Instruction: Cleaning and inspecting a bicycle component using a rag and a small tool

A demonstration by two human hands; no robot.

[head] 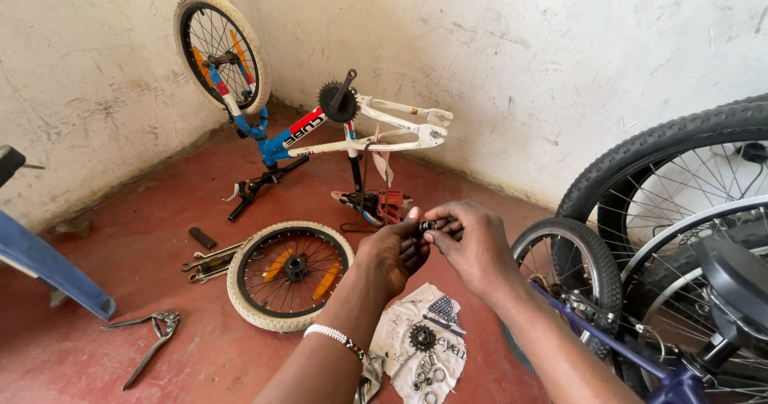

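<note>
My left hand (pixel 394 252) and my right hand (pixel 468 242) meet in front of me, fingertips pinched together on a small dark metal ring-shaped part (pixel 427 226). Both hands grip it. A beaded white bracelet sits on my left wrist. Below my hands lies a printed cloth (pixel 424 344) on the red floor, carrying a small black sprocket (pixel 422 338) and several small rings and washers.
A small bicycle frame (pixel 320 132) stands upside down in the corner without its rear wheel. A loose cream-tyred wheel (pixel 288 272) lies flat on the floor. Wrenches (pixel 210 260) and pliers (pixel 152 336) lie to the left. Larger bicycles' wheels (pixel 664 212) crowd the right; a blue object (pixel 48 264) is at left.
</note>
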